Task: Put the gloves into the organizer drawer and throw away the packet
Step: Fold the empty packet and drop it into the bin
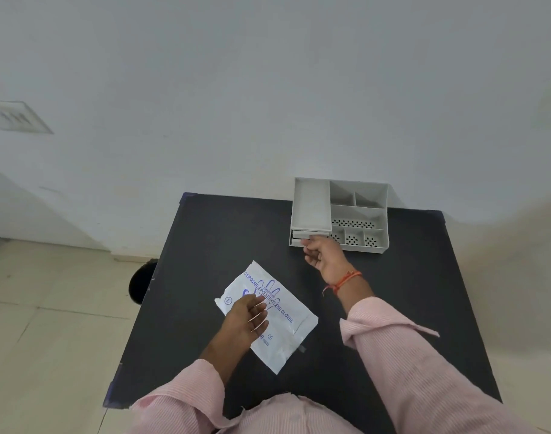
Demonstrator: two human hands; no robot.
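Pink sleeves (424, 364), black table (205, 245), tiled floor (48, 308)

Plain indoor room, bare white wall (267, 89), tiled floor (48, 324), black table (205, 233)

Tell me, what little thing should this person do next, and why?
Probably pull the drawer out with the right hand. Its fingers are already at the drawer front low on the organizer, and the drawer looks barely open, if at all. The glove packet lies sealed-looking on the table under the left hand, so the gloves have nowhere to go yet.
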